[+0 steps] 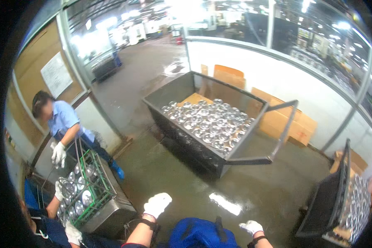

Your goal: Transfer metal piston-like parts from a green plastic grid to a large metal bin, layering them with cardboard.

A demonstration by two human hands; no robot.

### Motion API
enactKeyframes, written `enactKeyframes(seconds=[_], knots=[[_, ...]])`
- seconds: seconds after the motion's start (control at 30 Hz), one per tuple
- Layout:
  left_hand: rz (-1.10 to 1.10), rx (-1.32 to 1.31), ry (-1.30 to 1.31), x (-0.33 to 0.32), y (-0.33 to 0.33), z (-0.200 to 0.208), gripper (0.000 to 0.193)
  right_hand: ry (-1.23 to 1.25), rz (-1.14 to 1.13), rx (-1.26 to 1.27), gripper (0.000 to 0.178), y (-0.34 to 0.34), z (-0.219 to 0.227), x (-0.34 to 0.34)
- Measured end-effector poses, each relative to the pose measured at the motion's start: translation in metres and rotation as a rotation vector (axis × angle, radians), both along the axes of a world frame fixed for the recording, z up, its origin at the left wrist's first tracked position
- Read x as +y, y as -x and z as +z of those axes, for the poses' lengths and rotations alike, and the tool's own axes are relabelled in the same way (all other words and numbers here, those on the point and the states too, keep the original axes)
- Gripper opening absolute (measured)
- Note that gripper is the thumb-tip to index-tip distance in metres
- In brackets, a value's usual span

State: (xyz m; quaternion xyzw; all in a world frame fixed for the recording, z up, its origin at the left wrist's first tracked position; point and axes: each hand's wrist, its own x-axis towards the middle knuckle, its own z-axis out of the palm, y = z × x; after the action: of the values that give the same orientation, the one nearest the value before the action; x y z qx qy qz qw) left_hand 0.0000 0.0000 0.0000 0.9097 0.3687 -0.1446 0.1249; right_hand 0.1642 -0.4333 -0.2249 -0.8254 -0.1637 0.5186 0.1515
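Note:
My left hand (157, 204) in a white glove hangs in the air above the wet grey floor (186, 182) and holds nothing. It is just right of a steel stand carrying a green wire crate (96, 188) full of shiny metal cups. My right hand (251, 227), also gloved, is low at the bottom edge with its fingers loosely spread and nothing in it. A blue cloth shape (198, 234) lies between my forearms. Ahead stands a large dark metal bin (182, 136) holding several shiny metal cups (206, 124), its side gate swung open.
A person in a blue shirt (62, 120) with white gloves stands at the crate's far side. Another person's gloved hands (72, 233) reach the crate from the lower left. A second bin of metal parts (339, 202) stands at the right. Cardboard boxes (277, 120) line the white wall.

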Motion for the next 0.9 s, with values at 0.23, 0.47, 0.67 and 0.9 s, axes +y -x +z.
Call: enactKeyframes(seconds=[0.23, 0.47, 0.67, 0.9], knots=[[0.575, -0.422, -0.227, -0.029, -0.02, 0.061, 0.037, -0.225, 0.166, -0.131, 0.062, -0.184, 0.074, 0.109], [0.642, -0.507, -1.103, 0.048, 0.056, 0.064, 0.055, -0.229, 0.277, -0.049, 0.033, -0.191, -0.003, 0.257], [0.865, -0.617, -0.775, 0.097, 0.049, 0.065, 0.054, -0.65, 0.487, -0.089, 0.03, -0.262, 0.026, 0.375], [1.11, -0.71, -0.491, 0.128, 0.047, 0.066, 0.073, -0.264, 0.545, -0.171, 0.039, -0.232, 0.133, 0.561]])
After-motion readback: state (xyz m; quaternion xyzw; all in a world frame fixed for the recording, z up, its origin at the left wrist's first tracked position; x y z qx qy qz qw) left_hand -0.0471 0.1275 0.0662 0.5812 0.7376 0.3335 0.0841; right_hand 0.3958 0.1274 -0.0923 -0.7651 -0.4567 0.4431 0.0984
